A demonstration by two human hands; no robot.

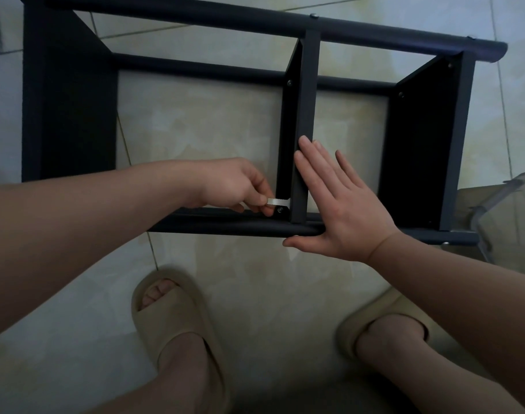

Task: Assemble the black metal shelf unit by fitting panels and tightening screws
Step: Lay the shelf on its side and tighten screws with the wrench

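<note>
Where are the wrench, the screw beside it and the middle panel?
wrench [275, 201]: head view, on its flat silver handle.
screw [280, 209]: head view, on its round head.
middle panel [308, 100]: head view, on its top edge face.

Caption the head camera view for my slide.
Left hand holds a flat wrench at a screw; right hand braces the middle panel.

The pale, cream-mottled floor tiles [264, 282] have thin dark grout lines. A beige open-toed slipper [171, 318] is on the left foot, and its mate [374, 312] is well to its right. Farther right and beyond, a clear plastic container [506, 189] sits at the edge of view.
</note>
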